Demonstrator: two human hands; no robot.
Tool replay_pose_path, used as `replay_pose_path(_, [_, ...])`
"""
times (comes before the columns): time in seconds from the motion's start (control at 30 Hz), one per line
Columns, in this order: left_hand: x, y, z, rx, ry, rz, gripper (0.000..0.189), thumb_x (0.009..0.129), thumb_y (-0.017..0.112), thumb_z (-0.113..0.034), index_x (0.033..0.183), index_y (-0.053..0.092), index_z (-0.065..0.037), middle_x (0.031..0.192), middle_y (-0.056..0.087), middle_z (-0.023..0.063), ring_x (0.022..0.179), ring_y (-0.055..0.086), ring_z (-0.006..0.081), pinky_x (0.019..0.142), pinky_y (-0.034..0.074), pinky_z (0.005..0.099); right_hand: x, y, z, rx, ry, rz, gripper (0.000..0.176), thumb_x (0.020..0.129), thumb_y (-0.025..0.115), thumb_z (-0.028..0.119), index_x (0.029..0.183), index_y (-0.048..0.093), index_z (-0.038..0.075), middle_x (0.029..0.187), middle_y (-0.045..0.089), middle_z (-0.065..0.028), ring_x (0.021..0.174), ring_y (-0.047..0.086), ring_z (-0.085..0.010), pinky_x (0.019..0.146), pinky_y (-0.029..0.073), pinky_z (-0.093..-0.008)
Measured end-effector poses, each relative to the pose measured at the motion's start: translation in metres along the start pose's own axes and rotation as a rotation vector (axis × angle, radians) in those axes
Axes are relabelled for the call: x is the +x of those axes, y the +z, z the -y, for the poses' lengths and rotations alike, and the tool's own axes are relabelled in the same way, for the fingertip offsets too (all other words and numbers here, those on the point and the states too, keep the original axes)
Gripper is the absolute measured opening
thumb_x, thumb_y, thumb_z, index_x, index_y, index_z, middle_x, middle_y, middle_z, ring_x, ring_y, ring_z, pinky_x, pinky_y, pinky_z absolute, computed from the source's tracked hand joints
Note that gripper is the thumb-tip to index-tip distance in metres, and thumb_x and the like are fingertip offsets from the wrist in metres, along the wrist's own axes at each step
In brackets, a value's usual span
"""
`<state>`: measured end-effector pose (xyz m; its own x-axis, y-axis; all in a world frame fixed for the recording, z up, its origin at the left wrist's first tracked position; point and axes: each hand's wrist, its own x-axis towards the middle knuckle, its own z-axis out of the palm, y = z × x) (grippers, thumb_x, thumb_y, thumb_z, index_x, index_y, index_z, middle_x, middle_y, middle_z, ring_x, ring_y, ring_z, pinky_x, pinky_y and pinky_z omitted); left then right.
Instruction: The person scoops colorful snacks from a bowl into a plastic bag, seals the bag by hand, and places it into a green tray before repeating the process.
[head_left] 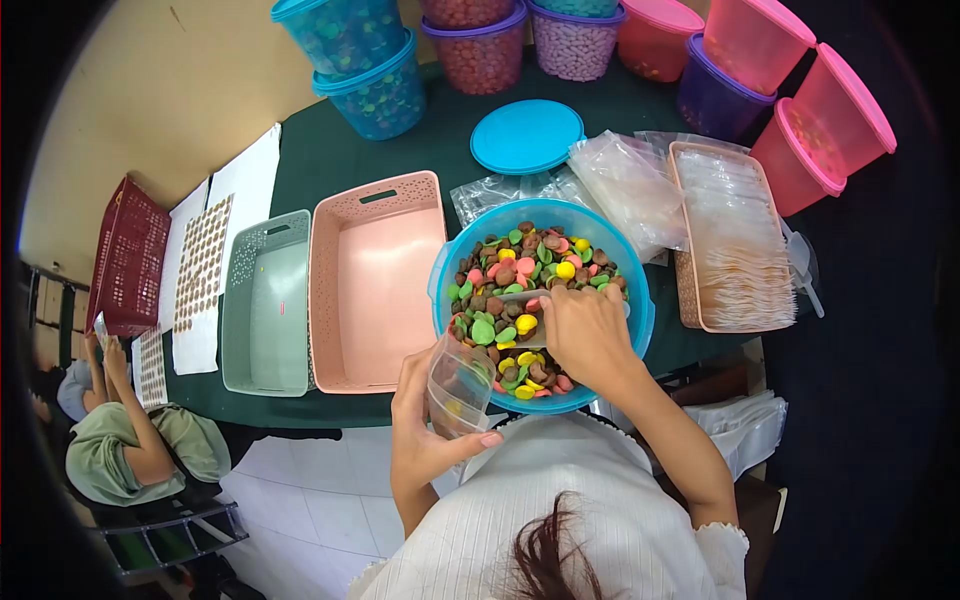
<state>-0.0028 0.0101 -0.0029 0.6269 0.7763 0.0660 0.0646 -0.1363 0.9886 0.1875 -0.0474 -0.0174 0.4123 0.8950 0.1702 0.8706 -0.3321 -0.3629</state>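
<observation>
A wide blue tub in front of me is filled with brown, green, yellow and pink candies. My right hand is closed on a scoop heaped with these candies, low over the tub. At the tub's near left edge, my left hand grips a clear plastic pouch, its upper end close beside the scoop. Some candies show through the pouch's upper part.
Left stand a pink basket and a green basket; right, a basket of clear packets. Behind lie plastic bags, a blue lid and stacked candy tubs. Another person sits far left.
</observation>
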Motion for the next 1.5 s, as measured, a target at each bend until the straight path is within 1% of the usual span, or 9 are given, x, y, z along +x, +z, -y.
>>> replay_pose_path(0.27, [-0.006, -0.001, -0.001, 0.122, 0.049, 0.023, 0.100, 0.040, 0.084, -0.033, 0.123, 0.041, 0.002, 0.117, 0.045, 0.0160, 0.108, 0.047, 0.0265, 0.089, 0.039, 0.0379, 0.007, -0.025, -0.013, 0.199, -0.092, 0.216, 0.025, 0.085, 0.042, 0.019, 0.075, 0.059, 0.002, 0.064, 0.057, -0.0161, 0.063, 0.054, -0.0333, 0.065, 0.034, -0.0416])
replay_pose_path(0.5, [-0.002, 0.000, 0.000, 0.294, 0.196, 0.021, 0.106, 0.037, 0.085, -0.038, 0.123, 0.040, 0.004, 0.112, 0.046, 0.0135, 0.107, 0.047, 0.0248, 0.088, 0.039, 0.0349, 0.019, -0.055, -0.032, 0.231, -0.180, 0.207, 0.028, 0.084, 0.043, 0.019, 0.070, 0.059, 0.001, 0.064, 0.056, -0.0202, 0.061, 0.054, -0.0364, 0.058, 0.039, -0.0430])
replay_pose_path(0.57, [0.003, -0.001, 0.001, 0.212, 0.225, 0.037, 0.097, 0.043, 0.085, -0.029, 0.123, 0.041, 0.001, 0.115, 0.046, 0.0168, 0.106, 0.047, 0.0283, 0.088, 0.040, 0.0369, 0.024, -0.066, -0.038, 0.234, -0.102, 0.348, 0.030, 0.084, 0.040, 0.021, 0.077, 0.063, 0.002, 0.067, 0.059, -0.0198, 0.065, 0.056, -0.0366, 0.066, 0.042, -0.0441])
replay_pose_path(0.77, [0.021, 0.016, -0.019, 0.391, 0.294, -0.029, 0.090, 0.047, 0.084, -0.027, 0.120, 0.042, 0.003, 0.111, 0.047, 0.0171, 0.103, 0.049, 0.0284, 0.086, 0.042, 0.0367, 0.045, -0.110, -0.039, 0.246, -0.198, 0.285, 0.029, 0.083, 0.042, 0.020, 0.078, 0.063, 0.002, 0.066, 0.057, -0.0203, 0.064, 0.054, -0.0389, 0.064, 0.041, -0.0438])
replay_pose_path(0.87, [0.029, 0.029, -0.033, 0.369, 0.292, -0.023, 0.090, 0.045, 0.083, -0.027, 0.120, 0.043, 0.003, 0.109, 0.048, 0.0171, 0.103, 0.050, 0.0278, 0.086, 0.041, 0.0362, 0.055, -0.128, -0.028, 0.119, -0.340, 0.316, 0.029, 0.083, 0.043, 0.021, 0.072, 0.063, 0.001, 0.062, 0.056, -0.0199, 0.061, 0.055, -0.0368, 0.060, 0.040, -0.0448])
replay_pose_path(0.93, [0.033, 0.036, -0.041, 0.362, 0.268, -0.020, 0.088, 0.043, 0.083, -0.026, 0.117, 0.047, 0.004, 0.107, 0.051, 0.0174, 0.103, 0.051, 0.0271, 0.088, 0.040, 0.0358, 0.056, -0.132, -0.014, -0.176, -0.522, 0.238, 0.025, 0.079, 0.048, 0.019, 0.066, 0.062, 0.004, 0.059, 0.057, -0.0160, 0.059, 0.057, -0.0299, 0.061, 0.037, -0.0407])
replay_pose_path(1.07, [0.039, 0.046, -0.041, 0.407, 0.318, -0.003, 0.081, 0.046, 0.083, -0.026, 0.113, 0.050, 0.005, 0.109, 0.051, 0.0192, 0.102, 0.052, 0.0272, 0.087, 0.042, 0.0348, 0.043, -0.122, 0.015, -0.382, -0.743, 0.123, 0.018, 0.071, 0.054, 0.018, 0.061, 0.058, 0.005, 0.059, 0.059, -0.0125, 0.059, 0.058, -0.0243, 0.067, 0.034, -0.0358])
replay_pose_path(1.37, [0.030, 0.047, -0.033, 0.398, 0.304, -0.026, 0.085, 0.046, 0.083, -0.025, 0.118, 0.047, 0.003, 0.106, 0.051, 0.0161, 0.099, 0.052, 0.0241, 0.084, 0.043, 0.0336, 0.045, -0.137, 0.009, -0.471, -0.612, 0.183, 0.025, 0.079, 0.051, 0.018, 0.061, 0.059, 0.004, 0.055, 0.056, -0.0134, 0.054, 0.055, -0.0268, 0.066, 0.034, -0.0351])
replay_pose_path(1.5, [0.028, 0.049, -0.040, 0.441, 0.347, -0.008, 0.087, 0.046, 0.083, -0.026, 0.120, 0.047, 0.002, 0.107, 0.050, 0.0160, 0.100, 0.052, 0.0243, 0.083, 0.043, 0.0337, 0.042, -0.135, 0.007, -0.415, -0.688, 0.179, 0.025, 0.080, 0.049, 0.018, 0.061, 0.060, 0.005, 0.055, 0.056, -0.0139, 0.054, 0.055, -0.0272, 0.066, 0.035, -0.0350])
